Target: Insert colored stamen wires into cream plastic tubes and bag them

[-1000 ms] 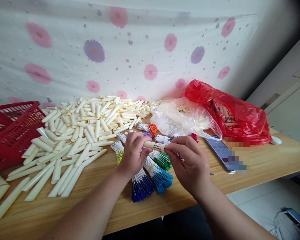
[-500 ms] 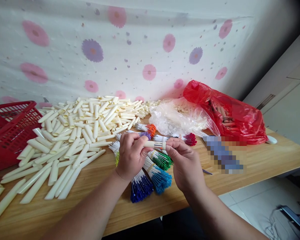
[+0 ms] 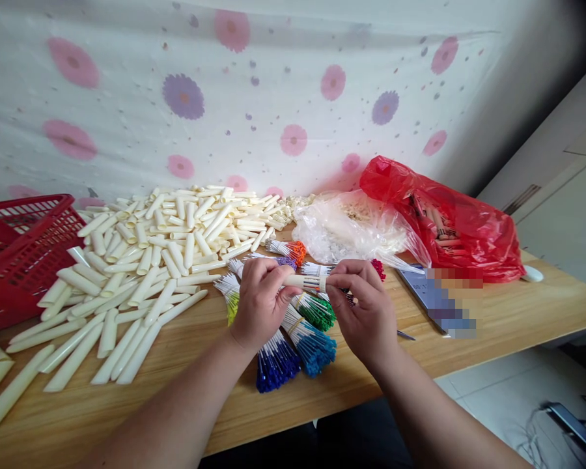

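Note:
Between my two hands a white multicolour pen barrel (image 3: pixel 303 281) lies level, with coloured slots or refills showing near its right end. My left hand (image 3: pixel 258 303) is closed around the barrel's left part, thumb and fingers pinching it. At the right end my right hand (image 3: pixel 364 311) grips it between thumb and fingertips; what exactly those fingers touch there is partly hidden. Below the hands lie bundles of pen refills with coloured tips: dark blue refills (image 3: pixel 276 365), light blue refills (image 3: pixel 312 345), green refills (image 3: pixel 317 312) and yellow refills (image 3: pixel 231 303).
A big heap of cream pen barrels (image 3: pixel 176 241) covers the table's left and back, beside a red basket (image 3: pixel 24 254). Orange-tipped refills (image 3: pixel 295 250), a clear plastic bag (image 3: pixel 346 225), a red bag (image 3: pixel 478 228) and a phone (image 3: pixel 422 293) lie towards the back and right.
My right hand's fingers have shifted up and curled further over the barrel's right end. My left hand keeps its hold. The view has moved slightly.

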The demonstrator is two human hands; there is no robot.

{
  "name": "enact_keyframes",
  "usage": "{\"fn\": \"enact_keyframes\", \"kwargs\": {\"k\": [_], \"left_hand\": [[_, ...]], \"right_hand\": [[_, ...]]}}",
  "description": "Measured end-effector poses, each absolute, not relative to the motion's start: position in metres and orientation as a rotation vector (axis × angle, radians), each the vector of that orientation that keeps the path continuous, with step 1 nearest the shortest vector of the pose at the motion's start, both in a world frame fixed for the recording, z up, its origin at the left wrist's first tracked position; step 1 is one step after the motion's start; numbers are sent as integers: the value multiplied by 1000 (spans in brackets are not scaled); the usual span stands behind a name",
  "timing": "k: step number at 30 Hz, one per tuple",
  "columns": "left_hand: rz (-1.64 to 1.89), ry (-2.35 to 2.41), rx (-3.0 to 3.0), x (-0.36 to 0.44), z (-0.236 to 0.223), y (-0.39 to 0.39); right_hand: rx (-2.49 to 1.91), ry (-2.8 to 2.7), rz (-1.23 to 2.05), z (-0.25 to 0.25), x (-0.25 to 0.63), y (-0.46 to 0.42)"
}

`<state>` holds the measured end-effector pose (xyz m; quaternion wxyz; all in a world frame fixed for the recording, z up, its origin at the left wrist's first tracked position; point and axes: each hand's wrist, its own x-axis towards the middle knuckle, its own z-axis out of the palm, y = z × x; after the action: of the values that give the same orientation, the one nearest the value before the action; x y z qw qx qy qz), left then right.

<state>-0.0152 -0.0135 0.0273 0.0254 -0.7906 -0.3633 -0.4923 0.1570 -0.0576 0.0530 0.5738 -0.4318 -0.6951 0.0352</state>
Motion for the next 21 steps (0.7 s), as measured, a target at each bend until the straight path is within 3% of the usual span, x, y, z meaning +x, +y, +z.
{"fn": "enact_keyframes", "kwargs": {"k": [6, 11, 15, 21], "left_hand": [[-1816, -1196, -2932, -13, 21, -8], [-2009, -1232, -3108, -15, 17, -6], [-2120, -1213, -3159, -15, 17, -7], [-2136, -1203, -3220, -16, 17, -4]], "right_hand": [[-1013, -1730, -56, 51, 191, -57], [-1565, -2153, -161, 7, 260, -68], [-1712, -2183, -147, -25, 286, -81], [-1604, -1837, -58, 12, 266, -93]]}}
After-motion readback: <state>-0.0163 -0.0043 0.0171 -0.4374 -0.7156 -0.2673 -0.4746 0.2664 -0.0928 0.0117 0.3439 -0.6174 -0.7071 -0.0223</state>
